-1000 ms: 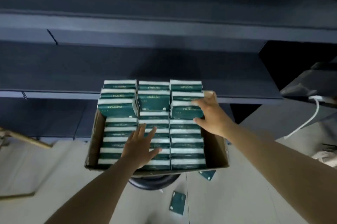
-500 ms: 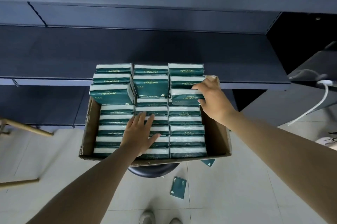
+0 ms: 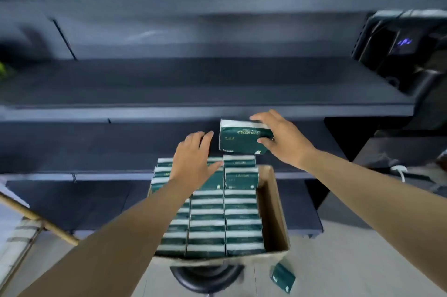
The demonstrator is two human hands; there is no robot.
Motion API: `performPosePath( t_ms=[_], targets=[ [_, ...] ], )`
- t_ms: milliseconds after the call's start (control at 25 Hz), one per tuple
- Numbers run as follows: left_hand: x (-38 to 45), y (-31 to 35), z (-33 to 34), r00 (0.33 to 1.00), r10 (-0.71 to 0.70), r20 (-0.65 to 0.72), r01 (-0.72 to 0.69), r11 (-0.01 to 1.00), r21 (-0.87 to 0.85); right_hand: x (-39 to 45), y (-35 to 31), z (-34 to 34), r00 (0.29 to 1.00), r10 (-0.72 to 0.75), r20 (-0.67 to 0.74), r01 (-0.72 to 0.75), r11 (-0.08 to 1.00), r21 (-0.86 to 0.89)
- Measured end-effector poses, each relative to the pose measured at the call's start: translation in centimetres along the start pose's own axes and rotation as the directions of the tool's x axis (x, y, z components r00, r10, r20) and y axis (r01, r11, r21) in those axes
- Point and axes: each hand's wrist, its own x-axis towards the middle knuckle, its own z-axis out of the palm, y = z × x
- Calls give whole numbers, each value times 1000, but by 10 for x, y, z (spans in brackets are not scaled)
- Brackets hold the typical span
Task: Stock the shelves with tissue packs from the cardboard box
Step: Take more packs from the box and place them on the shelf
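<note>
Now right hand [image 3: 284, 142] grips one tissue pack [image 3: 242, 139] lifted just above the cardboard box [image 3: 272, 209], left hand [image 3: 193, 160] flat with fingers straight on the packs there; judged best: carry level onto the middle shelf [image 3: 205, 93].

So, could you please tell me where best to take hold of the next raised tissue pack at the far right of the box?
Grip that pack across its short ends, coming from above: it stands proud of the lower rows, and its right end sits by the box wall.
</note>
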Motion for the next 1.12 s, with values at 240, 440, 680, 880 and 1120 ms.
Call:
performPosePath(
  t_ms=[240, 440, 680, 880, 1120],
  targets=[
    [64, 3, -152, 937, 26, -349, -15, 999, 34, 29, -83, -129, 975, -169, -143, 166, 986, -35],
    [114, -11, -237, 869, 55, -492, -4, 995, 104, 63, -130, -197, 941, -229, -249, 222, 974, -54],
    [187, -54, -263, 855, 48, -517, 25, 991, 133, 141, -148, -216, 916, -212, -341, 217, 976, -25],
    [267, -123, -236, 884, -23, -467, 78, 992, 99, 251, -135, -194, 904, -143, -403, 172, 984, 37],
    [352, -198, -189, 938, -12, -347, 44, 996, 84, 386, -109, -134, 920, -58, -387, 106, 989, 102]
  ],
)
